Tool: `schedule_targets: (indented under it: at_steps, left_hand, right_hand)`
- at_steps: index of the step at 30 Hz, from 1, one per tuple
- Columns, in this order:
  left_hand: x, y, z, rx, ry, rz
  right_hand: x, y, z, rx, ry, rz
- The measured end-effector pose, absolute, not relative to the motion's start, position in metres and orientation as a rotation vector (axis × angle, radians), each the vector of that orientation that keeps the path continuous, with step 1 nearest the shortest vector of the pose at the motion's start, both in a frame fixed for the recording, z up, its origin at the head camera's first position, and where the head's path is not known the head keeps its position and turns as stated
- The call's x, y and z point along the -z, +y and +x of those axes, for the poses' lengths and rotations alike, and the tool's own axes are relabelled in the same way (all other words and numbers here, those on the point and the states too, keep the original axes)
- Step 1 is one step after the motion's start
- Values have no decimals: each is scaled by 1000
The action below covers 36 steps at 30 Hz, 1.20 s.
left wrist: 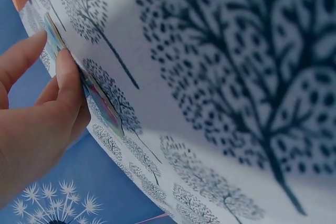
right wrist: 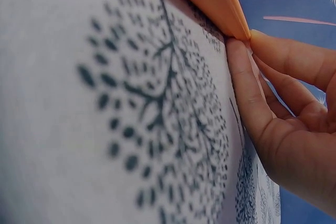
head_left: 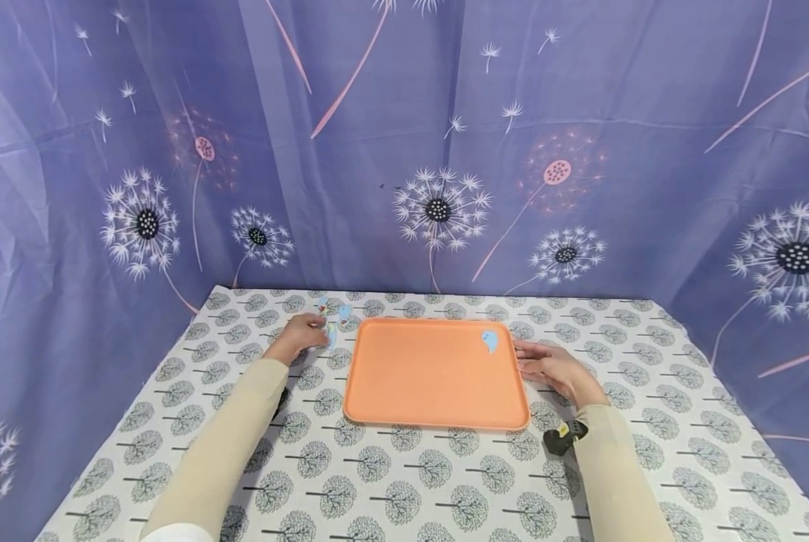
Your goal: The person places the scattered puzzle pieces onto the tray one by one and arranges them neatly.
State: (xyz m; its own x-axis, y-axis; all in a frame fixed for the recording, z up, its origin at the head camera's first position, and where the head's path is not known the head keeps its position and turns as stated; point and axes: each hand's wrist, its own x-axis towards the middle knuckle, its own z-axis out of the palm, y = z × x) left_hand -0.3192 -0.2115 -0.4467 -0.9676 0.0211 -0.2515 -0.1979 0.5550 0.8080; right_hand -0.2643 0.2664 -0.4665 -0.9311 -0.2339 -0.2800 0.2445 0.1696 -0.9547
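My left hand [head_left: 301, 332] is at the left of the orange tray [head_left: 438, 376], its thumb and finger pinching a thin, flat light-blue piece [head_left: 332, 336]. Two more small light-blue pieces with red marks, one of them a flat piece [head_left: 345, 311], lie just beyond the fingertips. In the left wrist view, the thumb covers part of the piece [left wrist: 53, 32], and a second colourful flat piece [left wrist: 106, 109] lies on the cloth. My right hand [head_left: 552, 367] grips the tray's right rim [right wrist: 231, 17] between thumb and finger. A light-blue drop-shaped piece [head_left: 489, 341] lies in the tray's far right corner.
A white cloth [head_left: 404, 500] printed with grey trees covers the table. Behind and beside it hangs a purple curtain [head_left: 350, 188] with dandelions. A black strap device [head_left: 567, 436] sits on the right wrist.
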Motion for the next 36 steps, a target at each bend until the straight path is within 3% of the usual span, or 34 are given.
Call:
schedule_targets:
  at_steps: [15,36]
  left_hand:
    - [446,-205,-328,-1191,2617,-106]
    - [443,-205,-320,-1300,2635,-118]
  right_hand:
    - [466,267,-265,1834,2095,45]
    - [468,266,-264,1823,2097,26]
